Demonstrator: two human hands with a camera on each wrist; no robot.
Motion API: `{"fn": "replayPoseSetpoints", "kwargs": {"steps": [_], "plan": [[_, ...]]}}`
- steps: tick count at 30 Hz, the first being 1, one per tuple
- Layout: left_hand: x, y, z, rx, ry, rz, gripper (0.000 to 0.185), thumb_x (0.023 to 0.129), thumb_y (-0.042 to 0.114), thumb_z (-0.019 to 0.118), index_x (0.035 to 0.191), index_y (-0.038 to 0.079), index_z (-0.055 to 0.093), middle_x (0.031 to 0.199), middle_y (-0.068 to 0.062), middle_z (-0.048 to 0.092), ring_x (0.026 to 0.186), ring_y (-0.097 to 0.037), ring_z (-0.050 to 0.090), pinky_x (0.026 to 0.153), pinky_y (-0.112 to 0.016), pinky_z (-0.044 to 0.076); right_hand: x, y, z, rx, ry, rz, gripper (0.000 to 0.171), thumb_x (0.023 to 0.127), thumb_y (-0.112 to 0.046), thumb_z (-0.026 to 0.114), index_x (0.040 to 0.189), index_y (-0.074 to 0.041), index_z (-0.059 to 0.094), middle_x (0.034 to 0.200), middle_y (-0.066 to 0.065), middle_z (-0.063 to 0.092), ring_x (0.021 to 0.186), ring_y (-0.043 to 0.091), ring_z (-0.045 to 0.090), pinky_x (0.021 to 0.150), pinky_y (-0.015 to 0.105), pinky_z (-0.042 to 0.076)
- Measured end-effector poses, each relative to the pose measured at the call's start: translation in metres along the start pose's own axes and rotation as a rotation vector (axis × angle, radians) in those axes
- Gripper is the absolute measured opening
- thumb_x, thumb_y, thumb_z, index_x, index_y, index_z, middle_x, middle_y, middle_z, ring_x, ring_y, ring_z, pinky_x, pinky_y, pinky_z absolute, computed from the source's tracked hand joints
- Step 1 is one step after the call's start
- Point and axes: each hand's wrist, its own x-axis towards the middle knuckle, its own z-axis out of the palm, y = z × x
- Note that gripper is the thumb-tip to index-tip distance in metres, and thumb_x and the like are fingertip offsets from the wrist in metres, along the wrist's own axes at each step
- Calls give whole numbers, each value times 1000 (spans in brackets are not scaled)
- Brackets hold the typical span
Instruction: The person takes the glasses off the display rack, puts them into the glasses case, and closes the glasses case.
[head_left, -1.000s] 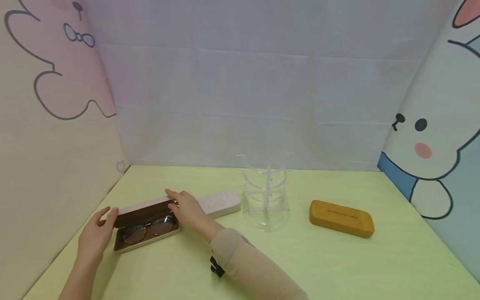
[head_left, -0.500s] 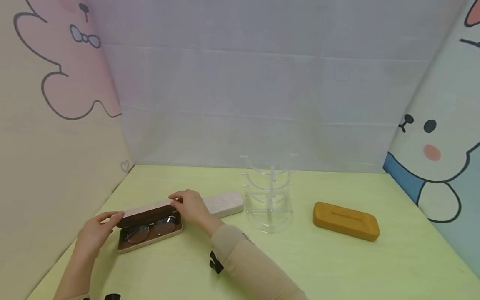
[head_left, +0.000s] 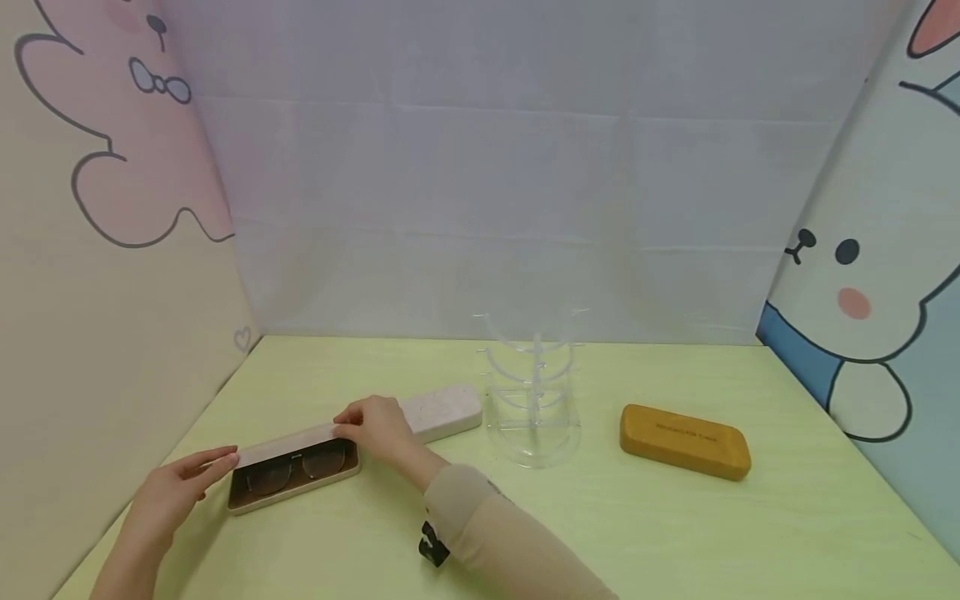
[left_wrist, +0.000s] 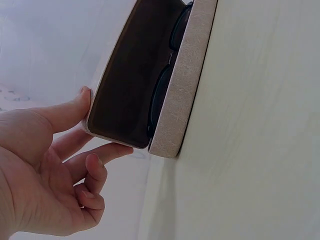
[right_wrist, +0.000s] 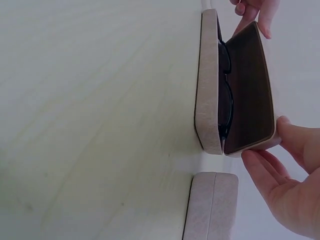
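Observation:
A pale, partly open glasses case (head_left: 288,444) stands on the left of the table, its dark brown lining showing. Inside lie dark-rimmed eyeglasses (head_left: 324,461), partly shaded by the tilted lid (left_wrist: 132,75). My left hand (head_left: 163,498) holds the left end of that lid, thumb on its front edge and fingers at its end and behind. At the opposite corner, my right hand (head_left: 378,429) pinches the lid between thumb and fingers, as the right wrist view also shows. The case's base (right_wrist: 207,100) rests on the table.
Behind my right hand lies a second pale glasses case (head_left: 446,411), closed. A clear acrylic glasses stand (head_left: 535,408) is right of it, and a mustard-yellow glasses case (head_left: 684,442) lies farther right. Cartoon-printed walls (head_left: 862,333) border the yellow-green table (head_left: 675,542).
Both hands have tipped the lid forward and down over the eyeglasses, narrowing the opening. The left hand's fingers have swung lower and outward; the other things have stayed in place.

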Motion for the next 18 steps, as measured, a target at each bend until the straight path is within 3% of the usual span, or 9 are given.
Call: {"fn": "replayPoseSetpoints", "kwargs": {"steps": [8, 15, 18], "plan": [[-6, -10, 5, -94, -62, -51, 69, 83, 55, 55, 133, 9, 45, 142, -25, 28, 125, -45, 31, 90, -54, 35, -11, -3, 4, -69, -13, 24, 10, 80, -24, 69, 88, -19, 73, 78, -12, 67, 69, -3, 56, 58, 11, 40], [-5, -12, 10, -164, -69, -72, 68, 78, 52, 64, 132, 16, 47, 146, -23, 20, 130, -45, 21, 97, -58, 27, -20, -2, 10, -90, 30, 13, 9, 76, -18, 73, 85, -16, 74, 75, -10, 65, 66, -2, 51, 58, 10, 39], [-5, -11, 13, -101, -29, -48, 71, 75, 52, 67, 130, 12, 49, 142, -22, 28, 127, -46, 25, 94, -56, 29, -22, 1, 12, -115, 45, 4, 8, 74, -19, 74, 82, -17, 74, 72, -11, 60, 67, -1, 47, 59, 11, 37]]}}
